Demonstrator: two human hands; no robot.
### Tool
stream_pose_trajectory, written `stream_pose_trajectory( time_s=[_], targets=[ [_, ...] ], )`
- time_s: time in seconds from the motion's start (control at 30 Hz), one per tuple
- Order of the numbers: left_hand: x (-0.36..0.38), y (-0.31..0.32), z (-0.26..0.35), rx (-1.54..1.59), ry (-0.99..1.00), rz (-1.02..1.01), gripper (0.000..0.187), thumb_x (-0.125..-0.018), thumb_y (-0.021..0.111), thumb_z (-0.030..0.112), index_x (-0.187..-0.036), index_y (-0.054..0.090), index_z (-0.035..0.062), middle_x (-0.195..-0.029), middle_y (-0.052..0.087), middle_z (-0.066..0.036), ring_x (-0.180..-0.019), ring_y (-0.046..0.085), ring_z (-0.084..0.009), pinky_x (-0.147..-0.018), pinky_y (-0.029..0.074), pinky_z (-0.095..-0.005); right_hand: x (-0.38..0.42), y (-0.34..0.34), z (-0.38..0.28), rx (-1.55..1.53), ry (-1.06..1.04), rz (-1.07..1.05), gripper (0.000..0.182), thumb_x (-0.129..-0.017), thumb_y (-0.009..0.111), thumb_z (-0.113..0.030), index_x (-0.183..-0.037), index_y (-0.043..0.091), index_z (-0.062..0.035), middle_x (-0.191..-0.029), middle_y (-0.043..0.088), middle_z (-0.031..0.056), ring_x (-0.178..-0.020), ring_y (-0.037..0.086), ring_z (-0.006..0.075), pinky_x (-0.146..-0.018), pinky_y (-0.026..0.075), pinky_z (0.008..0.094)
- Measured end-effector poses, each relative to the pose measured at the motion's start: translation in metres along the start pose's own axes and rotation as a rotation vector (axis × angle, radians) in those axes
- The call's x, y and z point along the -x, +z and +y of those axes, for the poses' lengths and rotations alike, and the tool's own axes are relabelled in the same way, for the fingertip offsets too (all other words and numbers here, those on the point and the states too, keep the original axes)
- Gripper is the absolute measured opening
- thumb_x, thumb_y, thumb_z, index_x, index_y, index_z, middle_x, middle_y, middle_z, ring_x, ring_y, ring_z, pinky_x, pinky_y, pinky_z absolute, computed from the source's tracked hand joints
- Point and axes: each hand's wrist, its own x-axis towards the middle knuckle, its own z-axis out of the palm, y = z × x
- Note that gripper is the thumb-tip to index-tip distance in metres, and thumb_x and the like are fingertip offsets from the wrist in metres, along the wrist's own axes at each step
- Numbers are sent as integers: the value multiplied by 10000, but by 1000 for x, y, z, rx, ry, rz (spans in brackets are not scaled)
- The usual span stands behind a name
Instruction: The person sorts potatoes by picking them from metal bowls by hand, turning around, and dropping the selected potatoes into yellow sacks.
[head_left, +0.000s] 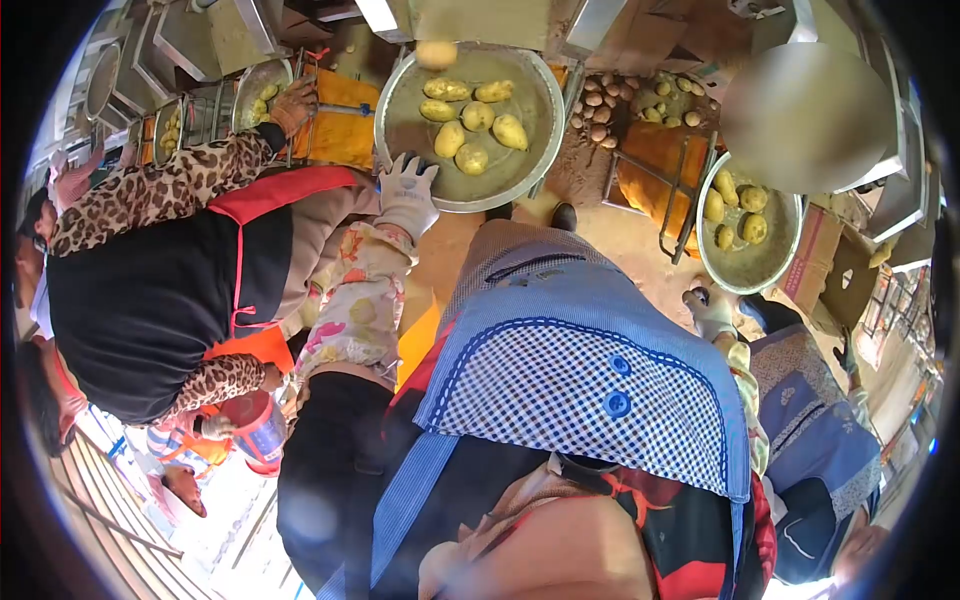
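Note:
A wide metal basin (548, 160) with several yellow potatoes (478, 117) in it is in front of me. My left hand (407, 195), in a white glove, touches its near-left rim with fingers stretched out and apart. A blurred yellowish round thing (437, 55) shows at the far rim, perhaps a potato. My right hand (711, 312), also gloved, is low at my right side, below a smaller basin (790, 240) of potatoes. Its fingers are curled by a small dark thing (700, 295) that I cannot make out.
A person in leopard-print sleeves (160, 195) stands close on my left, a hand (293, 105) near another basin (262, 85). Another person's blue apron (810, 410) is at my right. Potatoes (600, 100) lie on the ground ahead. Metal chutes (395, 15) and a cardboard box (815, 250) flank the basins.

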Motion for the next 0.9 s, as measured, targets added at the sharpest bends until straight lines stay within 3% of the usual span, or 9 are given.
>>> stream_pose_trajectory(
  time_s=[0.27, 0.37, 0.5, 0.57, 0.63, 0.7, 0.77, 0.8, 0.9],
  targets=[
    [8, -18, -12, 54, 125, -29, 521, -719, 673, 291, -1217, 555, 193, -1294, 497, -70, -1272, 382, -284, -993, 349, -486, 14, 9, -17, 51, 22, -35, 297, -760, 675, -284, -881, 672, -13, -613, 594, 47, -501, 545, 126, -491, 439, 279],
    [8, -71, -25, 193, 154, -287, 513, -751, 655, 292, -1236, 543, 167, -1254, 536, -122, -1213, 447, -322, -983, 364, -489, 24, 12, -23, -42, 130, -72, 297, -760, 688, -264, -922, 664, -16, -620, 594, 46, -510, 546, 120, -492, 443, 275],
    [-32, -81, -15, 366, -160, 44, 464, -826, 587, 295, -1257, 521, 137, -1225, 557, -176, -1146, 504, -345, -1000, 354, -426, 7, 33, 23, 93, 9, -43, 322, -783, 661, -347, -888, 676, -43, -686, 638, 55, -594, 592, 145, -574, 475, 301],
    [-62, -41, -21, 253, 46, 261, 603, -794, 622, 458, -1292, 515, 137, -1234, 559, -169, -1122, 536, -351, -948, 417, -437, 11, 38, 19, 56, 72, -96, 318, -807, 651, -376, -915, 697, -80, -679, 631, 28, -607, 593, 132, -549, 458, 302],
    [-88, -49, -11, 307, 21, -99, 773, -698, 658, 581, -1329, 484, 170, -1264, 539, -182, -1170, 506, -358, -977, 403, -439, 18, 41, 16, 128, 13, -130, 307, -819, 610, -312, -980, 683, -61, -910, 691, 123, -874, 652, 227, -767, 505, 324],
    [-91, -61, -10, 305, 80, -82, 662, -757, 671, 434, -1337, 473, 185, -1285, 523, -174, -1173, 506, -349, -979, 418, -411, 23, 54, 20, 127, -9, 1, 345, -822, 579, -392, -981, 700, -111, -941, 682, 145, -929, 644, 302, -810, 499, 377],
    [-128, 15, -59, 335, 221, 93, 482, -811, 612, 222, -1281, 523, 165, -1162, 593, -189, -1051, 559, -383, -902, 447, -445, 53, 37, -8, 8, 116, 20, 384, -782, 577, -395, -997, 691, -98, -932, 676, 160, -904, 635, 335, -808, 489, 404],
    [-110, -19, -36, 393, 97, -85, 493, -792, 619, 150, -1273, 515, 140, -1206, 563, -194, -1100, 542, -359, -928, 439, -422, 57, 36, -13, 100, 132, -5, 380, -765, 579, -382, -981, 692, -91, -908, 674, 165, -881, 637, 336, -797, 489, 406],
    [-117, -6, -32, 142, 80, 43, 553, -780, 644, 156, -1305, 475, 121, -1223, 557, -195, -1169, 500, -349, -987, 405, -408, 61, 38, 1, -37, 219, -62, 379, -751, 593, -397, -939, 690, -82, -848, 668, 160, -827, 635, 330, -766, 485, 405]
  ],
)
